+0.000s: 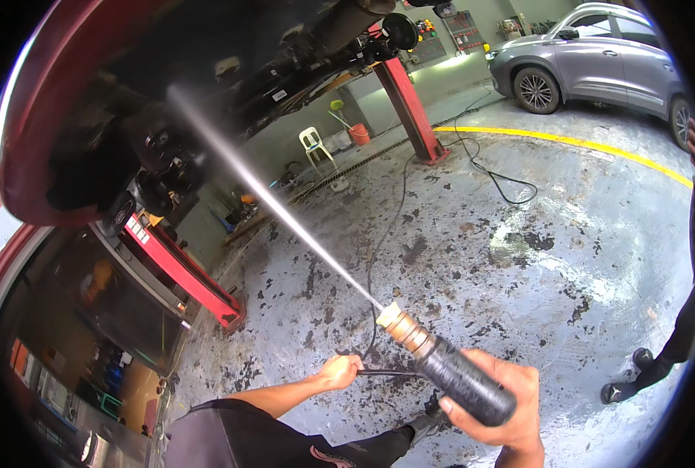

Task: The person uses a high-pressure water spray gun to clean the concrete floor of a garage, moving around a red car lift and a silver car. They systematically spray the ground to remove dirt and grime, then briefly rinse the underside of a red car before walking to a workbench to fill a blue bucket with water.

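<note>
My right hand (512, 394) is wrapped around the black barrel of a spray gun (460, 374). Its brass-coloured nozzle (406, 329) points up and to the left. From the tip a white jet of water (277, 209) shoots into the dark underside (230, 74) of a raised red car (31, 132). To the left of the gun, my left hand (339, 372) is closed on a thin black hose (386, 373) that runs toward the gun. Where the hose meets the gun is hidden behind the barrel.
Two red lift posts (410, 109) (183, 269) stand beneath the car. Black hose (511, 186) trails over the worn grey floor (456, 257). A silver car (597, 58) is parked beyond a yellow line (565, 139). A person in dark clothes (679, 327) stands at right. A white chair (314, 144) stands behind.
</note>
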A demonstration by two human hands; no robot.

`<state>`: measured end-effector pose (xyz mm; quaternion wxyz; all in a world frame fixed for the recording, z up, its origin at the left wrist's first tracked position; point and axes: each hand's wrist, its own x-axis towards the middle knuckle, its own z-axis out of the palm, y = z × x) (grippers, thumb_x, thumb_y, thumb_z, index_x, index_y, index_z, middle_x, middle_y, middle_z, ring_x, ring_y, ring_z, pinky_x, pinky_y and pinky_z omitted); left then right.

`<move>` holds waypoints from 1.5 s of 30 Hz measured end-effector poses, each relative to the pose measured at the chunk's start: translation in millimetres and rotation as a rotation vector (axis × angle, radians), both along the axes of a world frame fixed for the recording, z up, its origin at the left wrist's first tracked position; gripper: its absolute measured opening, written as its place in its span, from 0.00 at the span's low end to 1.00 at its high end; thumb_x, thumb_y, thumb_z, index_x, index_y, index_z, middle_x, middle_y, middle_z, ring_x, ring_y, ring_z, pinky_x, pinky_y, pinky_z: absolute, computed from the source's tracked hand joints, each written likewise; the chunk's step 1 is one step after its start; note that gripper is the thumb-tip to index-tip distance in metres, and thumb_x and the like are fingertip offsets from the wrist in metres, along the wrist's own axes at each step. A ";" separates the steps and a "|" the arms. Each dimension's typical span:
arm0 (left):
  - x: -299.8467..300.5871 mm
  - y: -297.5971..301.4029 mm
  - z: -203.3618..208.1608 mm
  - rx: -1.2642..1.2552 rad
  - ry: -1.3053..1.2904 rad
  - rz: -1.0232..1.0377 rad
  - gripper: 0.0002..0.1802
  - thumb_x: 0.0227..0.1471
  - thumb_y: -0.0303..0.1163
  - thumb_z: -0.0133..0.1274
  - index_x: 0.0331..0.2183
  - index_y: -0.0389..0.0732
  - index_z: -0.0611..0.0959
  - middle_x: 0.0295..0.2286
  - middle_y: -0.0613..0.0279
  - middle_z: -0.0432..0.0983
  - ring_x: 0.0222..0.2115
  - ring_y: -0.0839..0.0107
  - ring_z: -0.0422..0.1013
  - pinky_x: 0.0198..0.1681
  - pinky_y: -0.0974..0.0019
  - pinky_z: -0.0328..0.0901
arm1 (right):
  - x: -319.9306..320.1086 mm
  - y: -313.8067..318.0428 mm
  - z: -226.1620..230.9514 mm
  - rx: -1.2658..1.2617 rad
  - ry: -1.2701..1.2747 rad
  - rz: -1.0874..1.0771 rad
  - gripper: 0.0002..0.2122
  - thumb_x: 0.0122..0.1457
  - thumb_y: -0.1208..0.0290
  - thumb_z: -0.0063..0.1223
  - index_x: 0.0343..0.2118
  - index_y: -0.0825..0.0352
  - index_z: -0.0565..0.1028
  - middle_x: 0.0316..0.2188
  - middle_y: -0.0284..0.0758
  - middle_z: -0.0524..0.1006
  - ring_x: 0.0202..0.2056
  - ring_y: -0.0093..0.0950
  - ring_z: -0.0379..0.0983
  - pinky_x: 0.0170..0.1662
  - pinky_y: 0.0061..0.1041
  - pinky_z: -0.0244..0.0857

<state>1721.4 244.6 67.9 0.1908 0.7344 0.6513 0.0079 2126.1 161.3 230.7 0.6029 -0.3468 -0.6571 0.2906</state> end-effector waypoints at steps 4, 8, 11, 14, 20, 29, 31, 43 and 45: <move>-53.0 -29.6 -68.9 -0.067 -0.087 -0.175 0.13 0.54 0.31 0.43 0.36 0.43 0.82 0.30 0.45 0.81 0.34 0.44 0.77 0.39 0.46 0.71 | 11.5 -50.5 15.7 0.032 -0.068 0.143 0.25 0.38 0.71 0.72 0.43 0.72 0.80 0.30 0.41 0.83 0.30 0.33 0.82 0.36 0.26 0.74; 48.0 -30.2 16.9 -0.030 -0.014 -0.212 0.10 0.57 0.35 0.45 0.33 0.41 0.79 0.28 0.45 0.80 0.33 0.42 0.76 0.36 0.45 0.70 | 42.4 -92.1 34.1 0.013 -0.156 0.154 0.25 0.41 0.70 0.71 0.45 0.72 0.79 0.35 0.42 0.83 0.34 0.34 0.83 0.40 0.27 0.74; 54.9 -59.6 12.0 0.015 -0.088 -0.230 0.08 0.54 0.34 0.48 0.32 0.44 0.81 0.27 0.48 0.80 0.32 0.46 0.77 0.35 0.48 0.71 | 49.1 -98.2 39.7 0.005 -0.110 0.163 0.23 0.37 0.71 0.73 0.40 0.71 0.81 0.27 0.40 0.83 0.27 0.29 0.83 0.34 0.23 0.75; 49.0 -66.5 -17.4 0.084 0.014 -0.276 0.09 0.53 0.31 0.46 0.32 0.43 0.81 0.27 0.48 0.80 0.33 0.45 0.77 0.37 0.47 0.71 | 69.9 -108.7 54.6 -0.087 -0.063 0.130 0.23 0.38 0.70 0.73 0.41 0.71 0.81 0.27 0.39 0.83 0.27 0.28 0.83 0.34 0.22 0.74; 90.7 -50.9 -13.7 -0.006 0.032 -0.293 0.12 0.53 0.32 0.43 0.32 0.42 0.81 0.28 0.46 0.80 0.33 0.44 0.77 0.40 0.45 0.70 | 100.8 -126.0 58.1 -0.107 -0.030 0.089 0.25 0.42 0.73 0.73 0.46 0.71 0.79 0.30 0.38 0.83 0.30 0.27 0.83 0.35 0.22 0.75; 174.3 -29.3 5.8 -0.026 -0.039 -0.263 0.12 0.53 0.30 0.42 0.33 0.41 0.82 0.27 0.44 0.79 0.33 0.42 0.76 0.39 0.45 0.70 | 176.5 -96.7 38.5 -0.147 0.040 -0.062 0.25 0.42 0.70 0.72 0.44 0.75 0.79 0.28 0.39 0.84 0.29 0.26 0.83 0.36 0.22 0.74; 192.7 -19.3 3.9 -0.057 -0.032 -0.227 0.13 0.53 0.30 0.42 0.33 0.40 0.82 0.26 0.44 0.79 0.33 0.43 0.76 0.39 0.47 0.70 | 196.9 -86.8 20.0 -0.163 0.096 -0.075 0.25 0.41 0.69 0.72 0.44 0.75 0.79 0.28 0.39 0.84 0.27 0.24 0.81 0.34 0.19 0.73; 263.5 51.7 -14.0 0.013 -0.085 -0.199 0.12 0.54 0.29 0.42 0.32 0.43 0.82 0.27 0.46 0.80 0.32 0.45 0.77 0.39 0.47 0.70 | 274.1 -9.1 53.5 -0.114 -0.041 -0.113 0.26 0.35 0.63 0.75 0.38 0.73 0.81 0.24 0.35 0.81 0.22 0.26 0.78 0.31 0.21 0.69; 274.5 58.7 9.5 -0.025 -0.063 -0.128 0.12 0.54 0.30 0.43 0.32 0.43 0.82 0.27 0.47 0.80 0.32 0.45 0.77 0.39 0.48 0.70 | 278.1 11.4 60.6 -0.102 0.008 -0.126 0.25 0.36 0.64 0.74 0.38 0.73 0.81 0.22 0.34 0.81 0.21 0.25 0.77 0.29 0.21 0.69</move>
